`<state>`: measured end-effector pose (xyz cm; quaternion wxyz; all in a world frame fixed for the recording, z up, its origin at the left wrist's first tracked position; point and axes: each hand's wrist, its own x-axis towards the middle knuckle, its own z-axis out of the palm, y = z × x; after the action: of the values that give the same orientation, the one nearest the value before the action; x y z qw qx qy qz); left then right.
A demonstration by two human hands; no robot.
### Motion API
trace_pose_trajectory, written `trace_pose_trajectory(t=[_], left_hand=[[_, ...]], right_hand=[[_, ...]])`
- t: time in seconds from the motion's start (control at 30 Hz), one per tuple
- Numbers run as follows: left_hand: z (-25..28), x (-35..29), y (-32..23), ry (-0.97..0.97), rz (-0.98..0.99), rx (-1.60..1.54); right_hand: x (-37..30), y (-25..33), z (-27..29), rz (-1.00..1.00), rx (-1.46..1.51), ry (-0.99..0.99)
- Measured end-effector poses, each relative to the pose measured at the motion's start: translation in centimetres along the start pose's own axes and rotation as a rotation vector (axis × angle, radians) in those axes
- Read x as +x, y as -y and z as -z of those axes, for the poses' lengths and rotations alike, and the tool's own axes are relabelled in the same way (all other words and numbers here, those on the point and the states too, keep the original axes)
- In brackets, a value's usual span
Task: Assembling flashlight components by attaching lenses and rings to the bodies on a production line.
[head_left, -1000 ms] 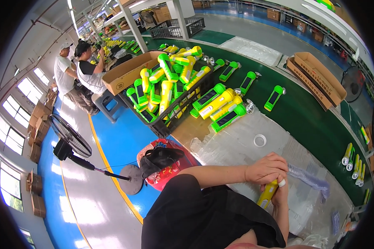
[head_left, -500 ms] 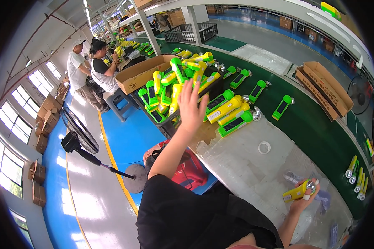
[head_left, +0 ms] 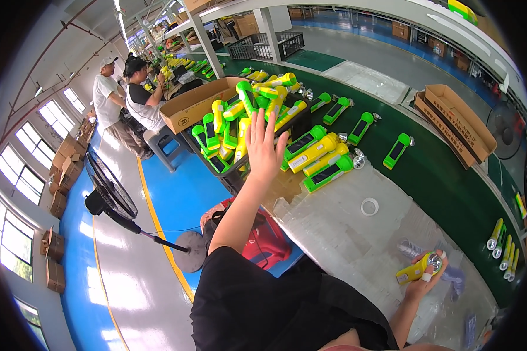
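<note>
My left hand (head_left: 264, 153) is raised with its fingers spread and nothing in it, in front of a dark crate (head_left: 233, 182) heaped with yellow and green flashlights (head_left: 232, 132). In my right hand (head_left: 423, 285) is a yellow flashlight (head_left: 413, 272), its shiny reflector end toward the right; white wraps show on the fingers. Several flashlights, some with dark panels, lie between the crate and the green belt, among them a yellow one (head_left: 314, 153) and a green one (head_left: 328, 174). A white ring (head_left: 369, 206) lies on the worktop between my hands.
The green conveyor belt (head_left: 433, 187) carries scattered flashlights, with a row (head_left: 503, 251) at the far right. Cardboard boxes (head_left: 454, 126) stand beyond it. A standing fan (head_left: 112, 190) and a red stool (head_left: 269, 243) are at left. Two people (head_left: 136, 96) are farther back.
My left hand has shifted very slightly, fingers still spread by the crate. The flashlight in my right hand stays in about the same place, and the view has moved a little.
</note>
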<state>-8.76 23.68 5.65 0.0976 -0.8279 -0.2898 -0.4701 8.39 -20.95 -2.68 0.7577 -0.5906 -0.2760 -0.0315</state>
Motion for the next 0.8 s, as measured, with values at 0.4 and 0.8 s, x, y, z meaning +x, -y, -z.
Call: trace_pose_trajectory(t=[0.4,0.8], left_hand=[[-0.4,-1.0,-1.8,-0.034,-0.124,-0.129],[-4.3,-2.0,1.9,0.237,0.055,0.193]], right_hand=[[0.3,-0.5,0.3,-0.018,0.001,0.028],[0.1,-0.1,-0.1,0.01,0.016,0.028]])
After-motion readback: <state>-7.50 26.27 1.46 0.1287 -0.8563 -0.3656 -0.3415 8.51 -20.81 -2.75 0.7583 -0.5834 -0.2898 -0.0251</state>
